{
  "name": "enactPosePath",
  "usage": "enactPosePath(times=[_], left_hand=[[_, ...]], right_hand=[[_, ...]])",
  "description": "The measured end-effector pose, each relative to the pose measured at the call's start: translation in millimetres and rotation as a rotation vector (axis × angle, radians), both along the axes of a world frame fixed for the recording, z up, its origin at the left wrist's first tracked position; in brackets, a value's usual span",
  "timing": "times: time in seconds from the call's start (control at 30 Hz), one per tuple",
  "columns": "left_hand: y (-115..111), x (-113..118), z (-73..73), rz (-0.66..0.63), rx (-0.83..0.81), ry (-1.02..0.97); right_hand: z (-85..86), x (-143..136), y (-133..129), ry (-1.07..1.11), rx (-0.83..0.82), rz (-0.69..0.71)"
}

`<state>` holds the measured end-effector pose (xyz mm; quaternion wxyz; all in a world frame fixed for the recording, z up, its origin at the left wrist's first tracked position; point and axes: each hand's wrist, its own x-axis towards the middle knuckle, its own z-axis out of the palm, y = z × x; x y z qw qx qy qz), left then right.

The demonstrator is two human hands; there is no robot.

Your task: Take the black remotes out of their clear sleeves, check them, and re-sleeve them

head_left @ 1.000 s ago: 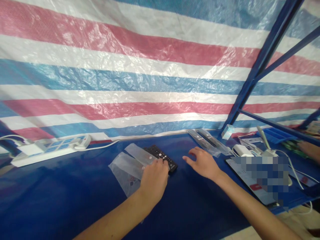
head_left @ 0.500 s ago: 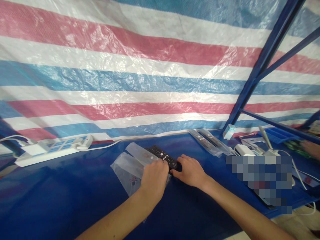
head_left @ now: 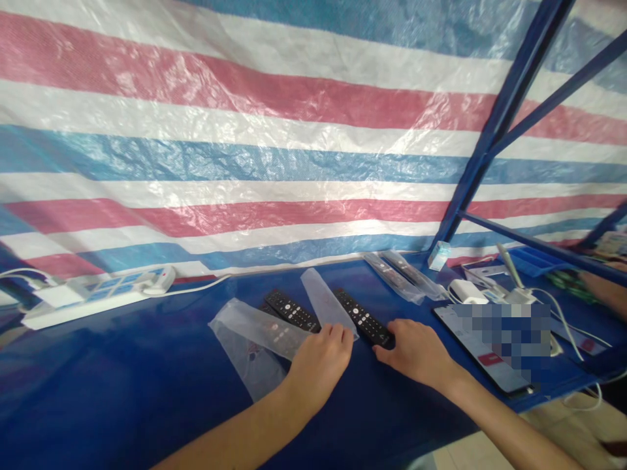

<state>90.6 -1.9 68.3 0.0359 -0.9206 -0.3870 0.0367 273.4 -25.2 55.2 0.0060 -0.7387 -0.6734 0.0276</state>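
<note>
My right hand (head_left: 416, 349) pinches the near end of a black remote control (head_left: 363, 318) between thumb and fingers; the remote lies on the blue table (head_left: 147, 378). Just left of it, my left hand (head_left: 323, 359) is closed on the near end of a narrow translucent plastic sleeve (head_left: 323, 297). Another black remote control (head_left: 290, 309) lies beyond the left hand, partly over a further dark remote. More frosted plastic sleeves (head_left: 245, 346) are spread beside the left wrist and cover part of that further remote.
Two bagged remotes (head_left: 399, 277) lie at the back, near a small box (head_left: 439, 255). A tablet (head_left: 482, 352) and white chargers (head_left: 467, 292) are on the right, below a blue metal frame (head_left: 482, 147). A power strip (head_left: 98, 297) stands back left. Another person's arm (head_left: 605, 287) shows far right.
Both hands have moved right. My right hand has drawn one remote away from the other remotes, and my left hand has brought a plastic sleeve between them. The view has shifted slightly.
</note>
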Motion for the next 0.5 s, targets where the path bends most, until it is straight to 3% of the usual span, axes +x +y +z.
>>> enactPosePath(times=[0.27,0.5], left_hand=[[6,7,-15.9,0.089,-0.09,-0.127],[8,6,-18.2,0.125,-0.036,-0.188]], right_hand=[[-10.4,43,-70,0.124,0.143,-0.075],[-13.7,45,-123,0.26,0.179,0.085]])
